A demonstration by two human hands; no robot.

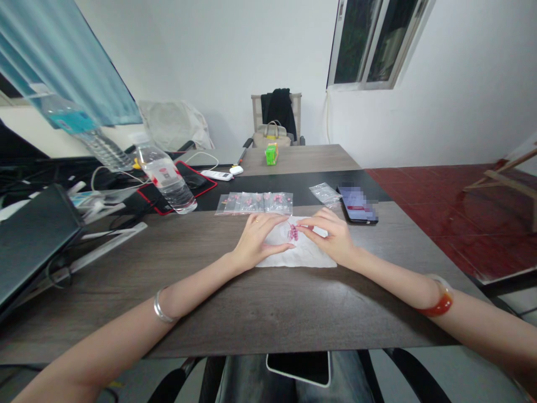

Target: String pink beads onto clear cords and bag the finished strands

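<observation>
A sheet of white paper (300,253) lies flat on the dark wood-grain table (235,302), with a small string of pink beads (293,232) on its far part. My left hand (260,242) rests on the paper's left side, fingertips close to the beads. My right hand (329,238) is on the right side, its thumb and forefinger near the beads. Whether those fingers pinch a thread is too small to tell. Just beyond the paper lie clear plastic bags of pink items (254,204), and a crumpled clear bag (325,195) sits next to a pixelated phone (357,205).
A large water bottle (165,176) lies on a black-and-red mat (180,187) at the left, among cables and a dark laptop (33,240). A green box (271,154) stands at the far end, before a chair holding a bag (272,134). Red floor tiles (453,224) show to the right.
</observation>
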